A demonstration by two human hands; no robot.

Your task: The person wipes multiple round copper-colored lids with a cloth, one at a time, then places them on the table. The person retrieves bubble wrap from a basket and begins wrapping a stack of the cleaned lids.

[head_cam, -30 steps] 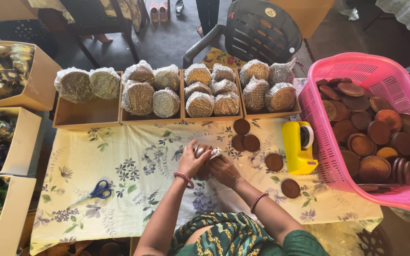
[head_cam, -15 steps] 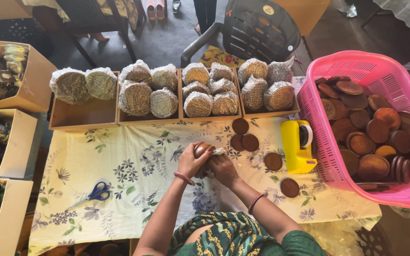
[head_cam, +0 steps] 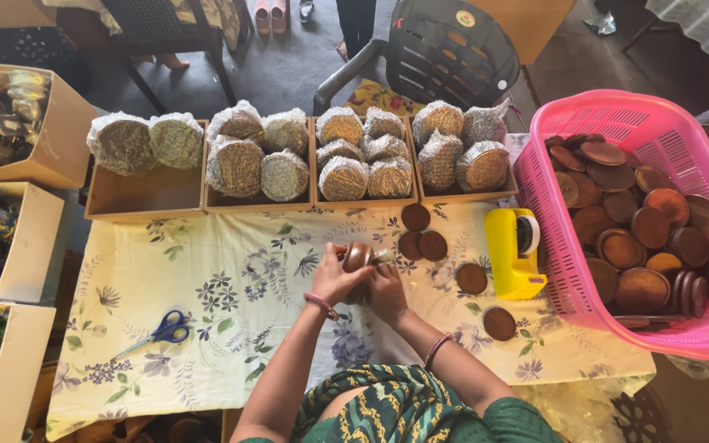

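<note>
While the pink basket (head_cam: pixel 650 131) of brown discs stands as before right of the yellow tape dispenser (head_cam: pixel 512 253), the floral table (head_cam: pixel 207 328) carries the blue scissors (head_cam: pixel 166 330) far left of it, unmoved. Just left of the dispenser, the left hand (head_cam: pixel 336 277) and right hand (head_cam: pixel 387 289) now clasp a small stack of brown discs (head_cam: pixel 356 257) more tightly, each grip curled shut around it.

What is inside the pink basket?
The pink basket holds a heap of round brown discs, some flat, some on edge at the right. The lower layers and the basket's floor are covered by the discs on top, so its depth cannot be judged.
</note>
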